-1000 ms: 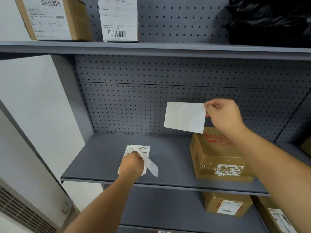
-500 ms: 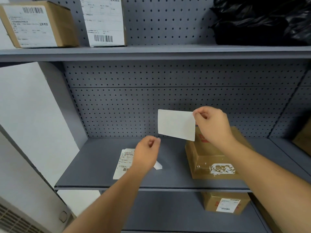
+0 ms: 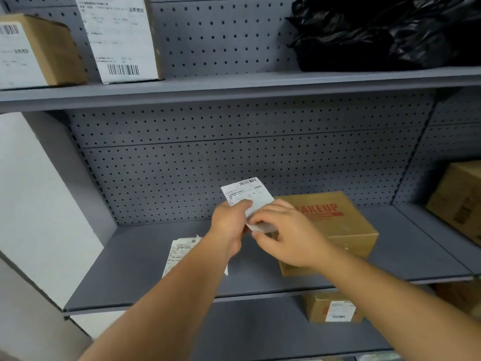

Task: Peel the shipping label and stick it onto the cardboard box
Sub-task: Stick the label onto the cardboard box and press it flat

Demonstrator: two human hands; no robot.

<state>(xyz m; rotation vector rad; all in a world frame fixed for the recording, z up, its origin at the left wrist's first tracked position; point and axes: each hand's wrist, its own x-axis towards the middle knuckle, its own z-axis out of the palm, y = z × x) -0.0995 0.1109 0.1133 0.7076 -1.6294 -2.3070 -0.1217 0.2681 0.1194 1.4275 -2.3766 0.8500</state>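
Observation:
A white shipping label (image 3: 244, 192) with a barcode is held up above the grey middle shelf (image 3: 135, 259), printed side towards me. My left hand (image 3: 230, 221) pinches its lower left part. My right hand (image 3: 282, 233) grips its lower right edge, fingers curled over the paper. Both hands meet at the label's bottom, which they hide. A brown cardboard box (image 3: 335, 225) with red MAKEUP lettering on top stands on the shelf just right of the hands; my right wrist covers its front left corner.
More printed labels (image 3: 179, 250) lie on the shelf under my left forearm. Labelled boxes (image 3: 122, 40) and a black plastic bag (image 3: 377, 29) sit on the upper shelf. Another box (image 3: 460, 199) stands at far right, and a small labelled box (image 3: 335, 308) on the lower shelf.
My left hand rose from the shelf and took hold of the label beside my right hand. The label turned, so its printed side now faces me instead of the blank side.

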